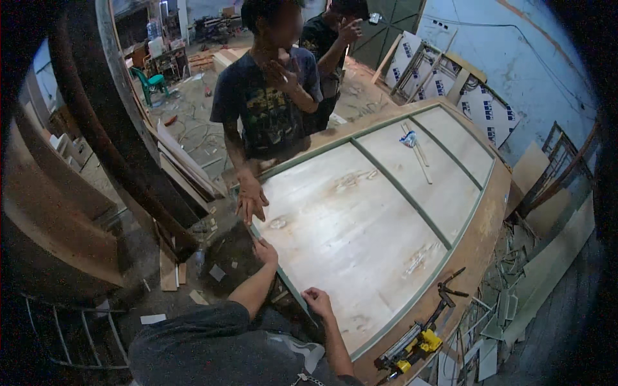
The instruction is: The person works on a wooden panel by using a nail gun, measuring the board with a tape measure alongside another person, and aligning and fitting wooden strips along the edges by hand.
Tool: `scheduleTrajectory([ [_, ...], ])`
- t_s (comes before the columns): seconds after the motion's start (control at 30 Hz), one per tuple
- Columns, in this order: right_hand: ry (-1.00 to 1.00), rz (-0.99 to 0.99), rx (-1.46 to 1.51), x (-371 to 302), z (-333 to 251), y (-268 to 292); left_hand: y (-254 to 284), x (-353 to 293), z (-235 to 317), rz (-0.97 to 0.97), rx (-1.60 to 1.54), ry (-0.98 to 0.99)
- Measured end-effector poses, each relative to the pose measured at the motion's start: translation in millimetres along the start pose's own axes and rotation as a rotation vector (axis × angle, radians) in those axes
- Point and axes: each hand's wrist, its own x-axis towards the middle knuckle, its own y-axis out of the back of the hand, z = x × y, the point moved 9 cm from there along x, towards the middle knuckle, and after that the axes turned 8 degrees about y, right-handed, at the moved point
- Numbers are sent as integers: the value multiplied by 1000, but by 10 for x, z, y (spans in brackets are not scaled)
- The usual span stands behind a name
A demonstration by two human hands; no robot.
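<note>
Pale panel [335,219], crossbars [400,193] laid; left hand [265,252] and right hand [317,302], half-curled, touched end strip [291,287], hold and fastening unclear

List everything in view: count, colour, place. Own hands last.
panel: 1, whitish, centre
border strips: several, green, along panel edges
crossbars: 2, dark green, across panel
blue-and-white bundle: 1, on panel's far part
thin sticks: about 2, pale, by bundle
tool: 1, yellow and black, lower right
co-workers: 2, dark shirts, across panel
chair: 1, green, upper left
wall: 1, blue, upper right
scraps: many, mixed colours, floor
left hand: 1, bare, panel's near-left edge
right hand: 1, bare, same edge, closer in
</note>
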Motion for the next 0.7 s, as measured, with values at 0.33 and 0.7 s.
scheduleTrajectory([
  [0.33, 2, 12, -25, -8, 217, 3, 2, -109, 70, -56, -24, 74],
  [0.7, -4, -44, -66, -9, -21, -10, -7, 31, 21, -58, -8, 26],
])
